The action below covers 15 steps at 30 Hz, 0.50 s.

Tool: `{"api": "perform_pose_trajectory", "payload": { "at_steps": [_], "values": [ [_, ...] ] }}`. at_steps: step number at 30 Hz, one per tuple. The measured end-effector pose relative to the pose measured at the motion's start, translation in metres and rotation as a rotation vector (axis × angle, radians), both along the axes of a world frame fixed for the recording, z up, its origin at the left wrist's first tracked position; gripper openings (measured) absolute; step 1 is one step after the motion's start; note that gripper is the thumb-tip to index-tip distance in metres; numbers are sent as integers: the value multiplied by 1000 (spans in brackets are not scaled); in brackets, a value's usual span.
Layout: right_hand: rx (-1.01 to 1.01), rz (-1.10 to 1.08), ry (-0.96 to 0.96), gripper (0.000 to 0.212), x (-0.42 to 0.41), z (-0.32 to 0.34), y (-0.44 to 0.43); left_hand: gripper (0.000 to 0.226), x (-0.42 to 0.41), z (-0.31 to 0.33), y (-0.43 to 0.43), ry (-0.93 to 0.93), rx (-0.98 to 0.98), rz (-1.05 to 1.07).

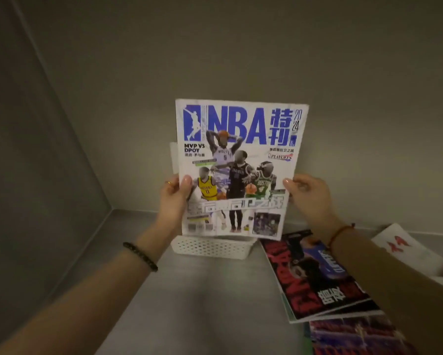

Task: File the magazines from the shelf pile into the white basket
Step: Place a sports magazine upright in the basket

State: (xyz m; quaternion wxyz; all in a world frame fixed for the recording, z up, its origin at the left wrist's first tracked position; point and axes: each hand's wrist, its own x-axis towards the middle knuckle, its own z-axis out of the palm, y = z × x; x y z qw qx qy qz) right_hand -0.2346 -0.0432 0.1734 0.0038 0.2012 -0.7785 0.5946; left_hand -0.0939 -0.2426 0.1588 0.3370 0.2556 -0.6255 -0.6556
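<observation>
Left hand point(173, 198) and right hand point(310, 198) hold magazine point(238, 162) over white basket point(210, 248).

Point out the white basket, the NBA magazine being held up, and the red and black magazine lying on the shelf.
white basket point(210, 248), head view, perforated front wall.
NBA magazine point(237, 167), head view, middle of the front cover.
red and black magazine point(314, 275), head view, middle of its cover.

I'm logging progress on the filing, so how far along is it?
Done: a pale edge behind the held one may be something already in the basket; unclear. In hand: the left hand and right hand hold the NBA magazine upright, its bottom at the basket. Left: the red magazine, a second magazine under it and a white item lie on the shelf.
</observation>
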Motion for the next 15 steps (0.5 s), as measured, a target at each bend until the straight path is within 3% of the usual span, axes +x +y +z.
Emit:
{"api": "perform_pose_trajectory", "payload": {
  "at_steps": [4, 15],
  "values": [
    [71, -7, 73, 14, -9, -15, -55, 21, -10, -2, -57, -72, -25, 101],
    [148, -121, -158, 16, -51, -90, -106, 25, -58, -79, -102, -230, 154, 160]
  ]
}}
